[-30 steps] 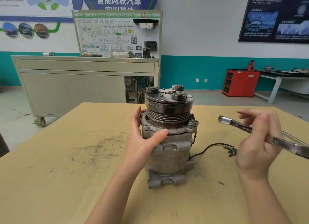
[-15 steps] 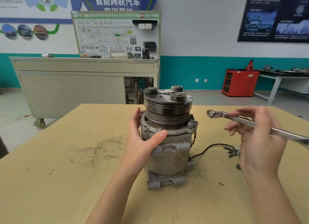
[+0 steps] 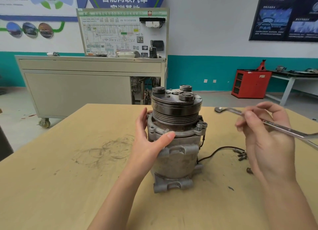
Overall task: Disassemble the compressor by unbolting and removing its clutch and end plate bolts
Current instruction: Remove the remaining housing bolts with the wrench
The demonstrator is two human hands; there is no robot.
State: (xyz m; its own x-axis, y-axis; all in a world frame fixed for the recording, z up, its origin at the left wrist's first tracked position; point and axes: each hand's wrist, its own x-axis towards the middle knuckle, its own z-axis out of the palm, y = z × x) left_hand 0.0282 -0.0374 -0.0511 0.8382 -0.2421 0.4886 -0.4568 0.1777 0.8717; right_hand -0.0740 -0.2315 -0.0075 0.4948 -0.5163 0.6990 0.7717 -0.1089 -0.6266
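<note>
A: Where's the grey cast-metal compressor (image 3: 177,157) set?
B: Upright, ctr of tan wooden table (image 3: 68,186), gripped by L hand (image 3: 148,149). Long silver wrench (image 3: 282,128) is pinched by R hand (image 3: 268,143), 3 o'clock.

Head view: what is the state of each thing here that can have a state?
compressor: upright on the table.
clutch: in place on top, not removed.
flange bolt: seated in its ear on the right.
loose bolts: lying on the table by the cable.
wrench: held in the air, ring end off the compressor.
left hand: grips the compressor body.
right hand: holds the wrench.
</note>
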